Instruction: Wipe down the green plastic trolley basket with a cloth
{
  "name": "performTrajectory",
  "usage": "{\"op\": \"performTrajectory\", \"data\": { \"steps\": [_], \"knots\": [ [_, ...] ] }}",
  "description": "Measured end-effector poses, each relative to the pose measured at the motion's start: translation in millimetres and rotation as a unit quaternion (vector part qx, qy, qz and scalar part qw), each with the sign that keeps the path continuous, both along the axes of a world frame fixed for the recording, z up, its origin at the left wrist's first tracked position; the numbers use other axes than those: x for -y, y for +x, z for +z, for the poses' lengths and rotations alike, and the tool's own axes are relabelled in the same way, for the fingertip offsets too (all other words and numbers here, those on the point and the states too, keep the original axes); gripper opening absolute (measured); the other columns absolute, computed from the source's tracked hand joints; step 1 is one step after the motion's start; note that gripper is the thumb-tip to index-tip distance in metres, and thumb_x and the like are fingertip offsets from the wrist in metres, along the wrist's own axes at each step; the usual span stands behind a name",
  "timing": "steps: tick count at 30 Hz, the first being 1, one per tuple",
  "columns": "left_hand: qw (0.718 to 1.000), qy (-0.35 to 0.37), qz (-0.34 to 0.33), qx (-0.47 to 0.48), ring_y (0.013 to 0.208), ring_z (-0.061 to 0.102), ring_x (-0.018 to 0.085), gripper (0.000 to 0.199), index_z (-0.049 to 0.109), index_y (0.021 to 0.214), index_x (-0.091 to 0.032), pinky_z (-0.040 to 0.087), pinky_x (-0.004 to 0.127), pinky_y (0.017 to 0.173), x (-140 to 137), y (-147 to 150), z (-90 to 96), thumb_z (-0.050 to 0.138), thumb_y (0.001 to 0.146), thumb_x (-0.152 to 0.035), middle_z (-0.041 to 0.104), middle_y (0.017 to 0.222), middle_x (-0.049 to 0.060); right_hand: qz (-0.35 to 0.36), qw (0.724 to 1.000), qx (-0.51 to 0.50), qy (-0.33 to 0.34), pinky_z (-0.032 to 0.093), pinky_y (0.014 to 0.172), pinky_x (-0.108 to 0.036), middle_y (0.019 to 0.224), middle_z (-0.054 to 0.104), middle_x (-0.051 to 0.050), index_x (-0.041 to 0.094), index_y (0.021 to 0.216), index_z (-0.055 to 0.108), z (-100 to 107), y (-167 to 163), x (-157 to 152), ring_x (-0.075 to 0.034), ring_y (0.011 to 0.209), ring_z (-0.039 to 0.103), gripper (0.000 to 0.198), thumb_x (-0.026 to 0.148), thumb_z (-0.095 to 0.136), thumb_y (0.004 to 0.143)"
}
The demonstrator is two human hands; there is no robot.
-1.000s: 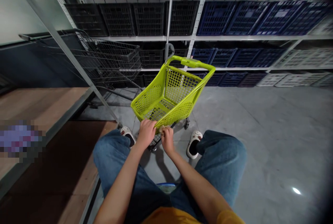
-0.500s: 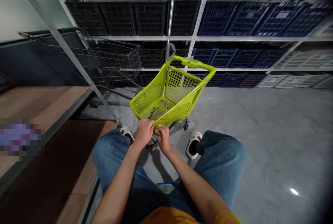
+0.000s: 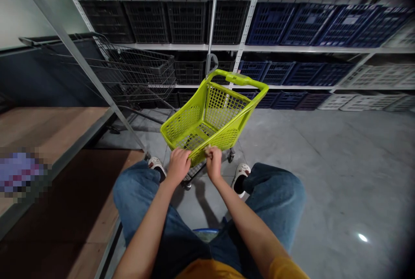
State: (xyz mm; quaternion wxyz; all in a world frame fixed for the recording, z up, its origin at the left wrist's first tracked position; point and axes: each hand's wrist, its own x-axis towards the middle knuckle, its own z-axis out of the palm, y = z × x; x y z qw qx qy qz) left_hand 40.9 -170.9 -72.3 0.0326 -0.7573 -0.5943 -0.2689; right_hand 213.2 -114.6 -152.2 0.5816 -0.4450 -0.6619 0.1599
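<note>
A small lime-green shopping cart point(image 3: 228, 139) with perforated plastic sides stands on the floor between my knees, its basket empty. My left hand point(image 3: 179, 165) is closed over the basket's near rim at the front corner. Pressed to the outer face of the near side, my right hand point(image 3: 214, 164) is closed on a small crumpled tan cloth point(image 3: 208, 149). Only a bit of the cloth shows past the fingers. The cart's push handle point(image 3: 240, 79) points away from me.
A grey wire shopping cart point(image 3: 142, 71) stands behind at the left. Shelving point(image 3: 311, 49) across the back holds black, blue point(image 3: 274, 24) and white crates. A metal post point(image 3: 84, 62) and brown shelf boards point(image 3: 81, 119) are on my left. A thin metal pole point(image 3: 214, 15) rises behind the green cart.
My right hand has slid with the cloth to the right and slightly up along the basket's outer side, away from my left hand. My left hand stays on the rim.
</note>
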Motion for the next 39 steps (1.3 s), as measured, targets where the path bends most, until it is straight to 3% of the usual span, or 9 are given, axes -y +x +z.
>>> {"op": "performTrajectory", "data": {
  "steps": [5, 7, 12, 14, 17, 22, 28, 35, 39],
  "knots": [
    [1.0, -0.005, -0.004, -0.002, 0.1, 0.057, 0.025, 0.024, 0.059, 0.106, -0.022, 0.037, 0.047, 0.106, 0, -3, 1.2, 0.052, 0.084, -0.015, 0.067, 0.097, 0.007, 0.089, 0.99, 0.071, -0.083, 0.041, 0.076, -0.032, 0.086, 0.058, -0.003, 0.021, 0.083, 0.052, -62, -10, 35, -0.019, 0.083, 0.05, 0.019, 0.006, 0.042, 0.077],
    [1.0, -0.006, -0.006, -0.001, 0.1, 0.057, 0.025, 0.023, 0.059, 0.105, -0.022, 0.037, 0.047, 0.106, 0, -4, 2.1, 0.053, 0.084, -0.016, 0.067, 0.096, 0.006, 0.054, 0.995, 0.029, -0.083, 0.041, 0.077, -0.032, 0.086, 0.058, -0.003, 0.021, 0.083, 0.051, -52, -11, 29, -0.019, 0.083, 0.051, 0.018, 0.007, 0.042, 0.077],
    [1.0, 0.001, -0.001, -0.003, 0.098, 0.057, 0.024, 0.024, 0.06, 0.105, -0.022, 0.038, 0.047, 0.105, -1, -4, 0.4, 0.053, 0.083, -0.016, 0.066, 0.094, 0.007, -0.023, 0.996, -0.085, -0.021, 0.042, 0.083, -0.034, 0.091, 0.054, -0.004, 0.022, 0.085, 0.049, 24, -1, -10, -0.019, 0.088, 0.051, 0.013, 0.011, 0.043, 0.082],
    [1.0, 0.0, -0.004, -0.003, 0.098, 0.056, 0.024, 0.024, 0.06, 0.105, -0.022, 0.038, 0.047, 0.105, -1, -4, -1.1, 0.052, 0.084, -0.015, 0.067, 0.095, 0.006, -0.055, 0.994, -0.091, -0.005, 0.042, 0.084, -0.035, 0.093, 0.052, -0.004, 0.023, 0.086, 0.048, 38, 2, -16, -0.019, 0.09, 0.05, 0.012, 0.012, 0.044, 0.083],
    [1.0, 0.002, -0.004, -0.004, 0.099, 0.056, 0.025, 0.024, 0.06, 0.106, -0.021, 0.036, 0.046, 0.107, -1, -4, -1.9, 0.051, 0.085, -0.016, 0.067, 0.096, 0.006, -0.032, 0.999, -0.03, 0.003, 0.042, 0.085, -0.036, 0.092, 0.053, -0.004, 0.023, 0.086, 0.05, 24, -2, -2, -0.02, 0.092, 0.049, 0.014, 0.01, 0.044, 0.084],
    [1.0, -0.004, -0.006, -0.004, 0.102, 0.055, 0.025, 0.024, 0.059, 0.108, -0.021, 0.034, 0.046, 0.108, 0, -6, 0.2, 0.05, 0.086, -0.016, 0.066, 0.099, 0.007, 0.162, 0.977, 0.141, 0.008, 0.045, 0.084, -0.034, 0.099, 0.058, -0.006, 0.023, 0.094, 0.057, -22, -19, 43, -0.021, 0.096, 0.049, 0.022, 0.007, 0.046, 0.084],
    [1.0, -0.003, -0.013, -0.01, 0.103, 0.056, 0.025, 0.024, 0.059, 0.109, -0.02, 0.035, 0.046, 0.108, -1, -11, 0.0, 0.051, 0.087, -0.019, 0.067, 0.101, 0.007, 0.201, 0.957, 0.203, 0.038, 0.044, 0.087, -0.034, 0.107, 0.058, -0.007, 0.024, 0.101, 0.057, -14, -8, 29, -0.021, 0.1, 0.048, 0.022, 0.01, 0.046, 0.088],
    [1.0, -0.005, -0.018, -0.009, 0.1, 0.056, 0.025, 0.021, 0.06, 0.106, -0.02, 0.037, 0.046, 0.105, -8, -15, -1.3, 0.052, 0.087, -0.02, 0.067, 0.097, 0.007, -0.003, 0.994, 0.092, -0.06, 0.04, 0.083, -0.034, 0.09, 0.055, -0.005, 0.022, 0.081, 0.049, -14, 38, -47, -0.021, 0.089, 0.048, 0.018, 0.006, 0.042, 0.074],
    [1.0, -0.006, -0.019, -0.004, 0.101, 0.056, 0.025, 0.021, 0.06, 0.106, -0.021, 0.037, 0.046, 0.105, -12, -15, -4.6, 0.053, 0.086, -0.019, 0.067, 0.097, 0.006, -0.184, 0.976, -0.05, -0.103, 0.038, 0.083, -0.034, 0.085, 0.051, -0.004, 0.022, 0.079, 0.045, -10, 48, -73, -0.021, 0.086, 0.045, 0.014, 0.01, 0.042, 0.073]
  ]
}}
